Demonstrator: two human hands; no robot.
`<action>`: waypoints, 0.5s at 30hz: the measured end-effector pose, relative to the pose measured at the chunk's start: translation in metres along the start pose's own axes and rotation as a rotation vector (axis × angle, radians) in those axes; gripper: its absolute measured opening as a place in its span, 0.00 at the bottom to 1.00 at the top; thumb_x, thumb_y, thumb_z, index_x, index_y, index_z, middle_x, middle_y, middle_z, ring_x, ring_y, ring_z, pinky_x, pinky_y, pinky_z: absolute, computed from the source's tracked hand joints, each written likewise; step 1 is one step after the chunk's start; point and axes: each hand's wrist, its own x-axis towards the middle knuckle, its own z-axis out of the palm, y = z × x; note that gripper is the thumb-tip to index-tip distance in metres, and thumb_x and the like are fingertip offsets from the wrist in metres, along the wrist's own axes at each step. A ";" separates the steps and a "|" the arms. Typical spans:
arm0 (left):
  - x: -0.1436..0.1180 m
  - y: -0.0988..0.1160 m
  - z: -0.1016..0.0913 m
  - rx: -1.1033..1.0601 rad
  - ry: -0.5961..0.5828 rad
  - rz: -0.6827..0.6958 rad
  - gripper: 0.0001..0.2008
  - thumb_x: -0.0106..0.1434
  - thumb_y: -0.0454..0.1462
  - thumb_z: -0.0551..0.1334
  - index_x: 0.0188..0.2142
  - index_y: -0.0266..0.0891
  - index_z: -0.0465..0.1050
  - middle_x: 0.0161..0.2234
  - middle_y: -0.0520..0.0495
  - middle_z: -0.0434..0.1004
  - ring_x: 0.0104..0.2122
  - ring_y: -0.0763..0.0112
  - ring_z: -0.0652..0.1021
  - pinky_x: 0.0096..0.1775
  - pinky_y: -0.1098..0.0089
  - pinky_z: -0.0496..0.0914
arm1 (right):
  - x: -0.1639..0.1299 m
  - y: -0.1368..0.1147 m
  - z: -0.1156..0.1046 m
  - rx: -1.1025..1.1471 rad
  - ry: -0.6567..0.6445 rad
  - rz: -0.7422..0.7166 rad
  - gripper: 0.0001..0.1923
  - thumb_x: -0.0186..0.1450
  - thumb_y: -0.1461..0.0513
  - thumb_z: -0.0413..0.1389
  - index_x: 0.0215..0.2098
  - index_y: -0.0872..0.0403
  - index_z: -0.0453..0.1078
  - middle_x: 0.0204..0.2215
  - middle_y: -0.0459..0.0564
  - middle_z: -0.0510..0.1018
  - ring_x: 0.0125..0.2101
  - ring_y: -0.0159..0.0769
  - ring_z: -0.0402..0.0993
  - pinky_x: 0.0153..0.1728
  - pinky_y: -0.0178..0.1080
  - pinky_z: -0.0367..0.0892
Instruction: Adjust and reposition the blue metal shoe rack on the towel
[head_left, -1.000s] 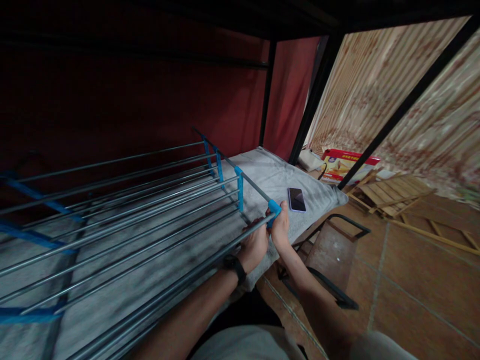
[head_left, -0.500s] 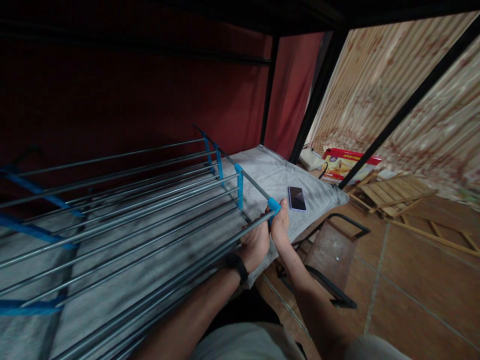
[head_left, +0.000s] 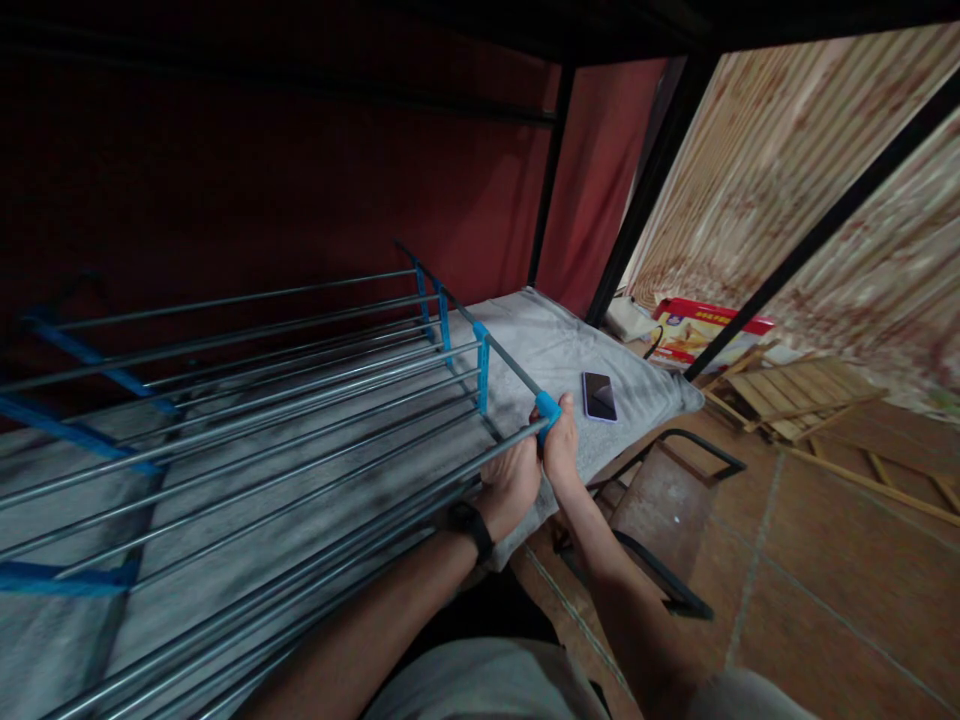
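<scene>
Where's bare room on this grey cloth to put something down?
Bare cloth lies between the phone and the red curtain, and right of the phone to the cloth's corner. It's crowded leftward, under the rack, and at its nearest blue joint, where the left hand and right hand grip.

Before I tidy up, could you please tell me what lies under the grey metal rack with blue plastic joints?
Beneath the rack, pale grey fabric shows between its metal bars; whatever those bars cover cannot be seen.
</scene>
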 end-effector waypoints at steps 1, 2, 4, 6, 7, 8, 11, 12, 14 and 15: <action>0.000 -0.001 0.001 0.010 0.001 0.002 0.11 0.69 0.38 0.55 0.46 0.41 0.75 0.40 0.40 0.80 0.45 0.57 0.77 0.47 0.61 0.70 | 0.000 0.000 -0.001 -0.007 -0.007 0.014 0.36 0.65 0.32 0.38 0.20 0.50 0.65 0.17 0.43 0.69 0.22 0.34 0.67 0.28 0.38 0.63; -0.001 -0.001 0.002 0.016 0.002 0.002 0.11 0.69 0.38 0.55 0.46 0.41 0.75 0.39 0.40 0.80 0.45 0.57 0.77 0.47 0.61 0.70 | 0.001 0.001 -0.002 -0.013 -0.017 0.026 0.37 0.64 0.32 0.38 0.20 0.51 0.65 0.17 0.43 0.70 0.22 0.34 0.67 0.28 0.37 0.63; -0.001 -0.002 0.004 0.030 0.006 -0.002 0.12 0.70 0.38 0.54 0.46 0.41 0.75 0.39 0.41 0.80 0.44 0.58 0.77 0.47 0.61 0.71 | 0.002 0.002 -0.003 -0.010 -0.031 0.037 0.38 0.64 0.31 0.38 0.21 0.51 0.66 0.17 0.43 0.70 0.22 0.34 0.68 0.29 0.37 0.63; -0.001 -0.003 0.006 0.049 0.007 -0.009 0.12 0.70 0.37 0.54 0.46 0.41 0.75 0.39 0.40 0.80 0.45 0.58 0.77 0.47 0.61 0.70 | 0.003 0.003 -0.003 0.008 -0.035 0.028 0.38 0.63 0.31 0.38 0.21 0.51 0.67 0.17 0.43 0.70 0.22 0.33 0.67 0.30 0.37 0.64; -0.001 -0.003 0.006 0.058 0.006 -0.009 0.12 0.70 0.37 0.54 0.45 0.41 0.75 0.39 0.40 0.80 0.45 0.57 0.77 0.48 0.61 0.70 | 0.003 0.004 -0.003 0.014 -0.038 0.022 0.38 0.63 0.31 0.38 0.20 0.51 0.67 0.17 0.43 0.70 0.22 0.33 0.67 0.30 0.37 0.64; -0.002 -0.003 0.007 0.067 0.006 -0.008 0.12 0.70 0.36 0.54 0.46 0.41 0.75 0.40 0.40 0.80 0.46 0.57 0.77 0.48 0.60 0.70 | 0.004 0.004 -0.003 0.012 -0.038 0.016 0.38 0.62 0.30 0.39 0.20 0.51 0.66 0.16 0.43 0.70 0.22 0.33 0.66 0.30 0.37 0.64; -0.002 -0.002 0.007 0.107 0.027 0.034 0.13 0.68 0.35 0.56 0.50 0.42 0.73 0.43 0.39 0.80 0.50 0.55 0.76 0.51 0.58 0.69 | 0.004 0.002 -0.004 -0.030 -0.033 0.008 0.39 0.62 0.30 0.39 0.20 0.51 0.67 0.17 0.44 0.71 0.23 0.34 0.68 0.31 0.37 0.65; -0.002 -0.002 0.007 0.121 0.036 0.048 0.14 0.68 0.34 0.56 0.51 0.42 0.72 0.44 0.39 0.80 0.51 0.54 0.75 0.52 0.58 0.69 | 0.003 0.002 -0.005 -0.045 -0.027 0.008 0.39 0.62 0.30 0.39 0.20 0.51 0.67 0.18 0.45 0.72 0.24 0.34 0.68 0.31 0.37 0.65; -0.001 -0.001 0.006 0.130 0.045 0.063 0.14 0.67 0.33 0.57 0.51 0.41 0.72 0.44 0.38 0.79 0.53 0.52 0.75 0.54 0.56 0.67 | 0.002 0.002 -0.006 -0.062 -0.018 0.023 0.39 0.62 0.30 0.39 0.21 0.51 0.68 0.19 0.45 0.74 0.25 0.35 0.70 0.32 0.38 0.66; -0.001 -0.001 0.006 0.106 0.042 0.054 0.14 0.67 0.33 0.57 0.50 0.40 0.73 0.44 0.38 0.79 0.54 0.51 0.74 0.55 0.55 0.67 | 0.001 0.003 -0.006 -0.065 -0.016 0.035 0.38 0.62 0.30 0.39 0.21 0.51 0.69 0.19 0.45 0.74 0.25 0.35 0.70 0.32 0.38 0.66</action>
